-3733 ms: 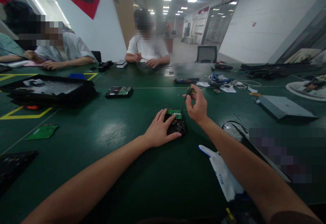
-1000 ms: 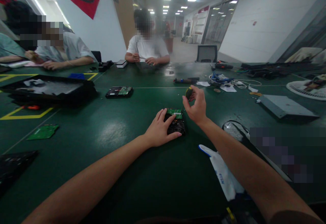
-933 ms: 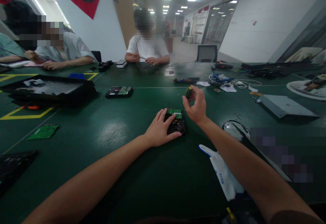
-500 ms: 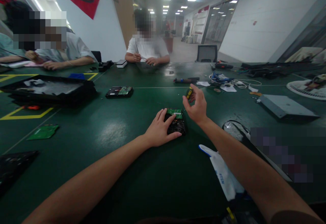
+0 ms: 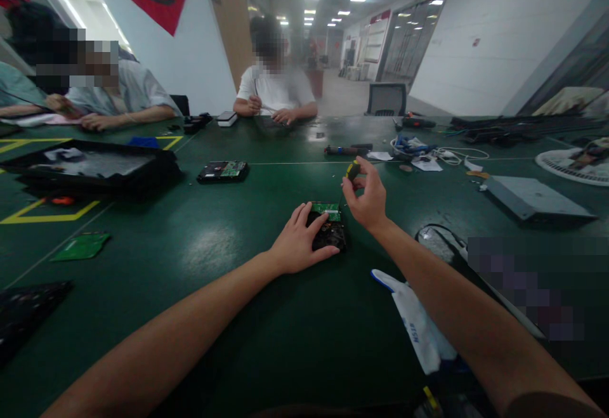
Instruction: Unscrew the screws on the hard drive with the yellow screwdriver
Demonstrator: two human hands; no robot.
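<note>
A black drive unit with a green circuit board at its far end lies flat on the table in front of me. My left hand rests over its left side, fingers spread, thumb along the near edge and index finger on top, holding it down. A screwdriver with a yellow and black handle is pinched between the thumb and fingers of my right hand. Its thin shaft points down at the unit's far right corner; whether the tip sits in a screw is too small to tell.
Another drive unit and a black tray stand to the left, with a loose green board nearer. On the right are a grey metal box, cables and a white glove. Several people sit across the table.
The screwdriver handle has turned and tilted slightly in my right fingers, which have shifted a little. My left hand and the drive unit stay in place.
</note>
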